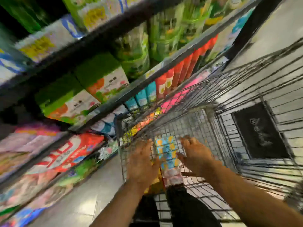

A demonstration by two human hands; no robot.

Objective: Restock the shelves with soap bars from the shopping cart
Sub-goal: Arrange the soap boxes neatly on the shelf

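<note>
The frame is blurred by motion. A wire shopping cart (205, 115) stands against the shelves (147, 79). Inside its near end lies a stack of soap bar packs (167, 153), light blue with yellow and orange spots, with a pink and white pack below. My left hand (141, 163) reaches down on the left side of the stack, fingers extended toward it. My right hand (195, 153) reaches in on the right side, fingers spread beside the packs. Whether either hand touches the packs is unclear.
Shelves on the left carry green boxes (101, 77), red and teal packs (162, 86), and red and pink bags (65, 153) lower down. A black sign (260, 131) hangs on the cart's far wire wall. Pale tiled floor (85, 197) runs between shelf and cart.
</note>
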